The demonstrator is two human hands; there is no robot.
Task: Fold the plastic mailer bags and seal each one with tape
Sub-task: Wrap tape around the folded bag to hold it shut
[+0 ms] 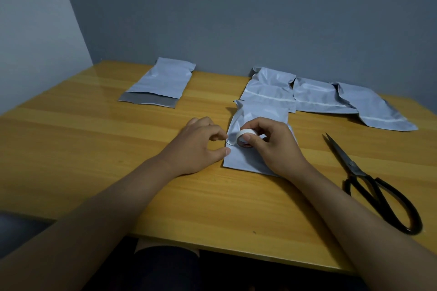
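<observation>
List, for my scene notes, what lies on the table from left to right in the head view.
Unfolded grey plastic mailer bag → left hand → white tape roll held by the right hand over the grey mailer bag being sealed → black scissors, with a taped bag behind them.

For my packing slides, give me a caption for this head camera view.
Right hand holds a tape roll over a folded mailer; left hand pinches the tape's end.
</observation>
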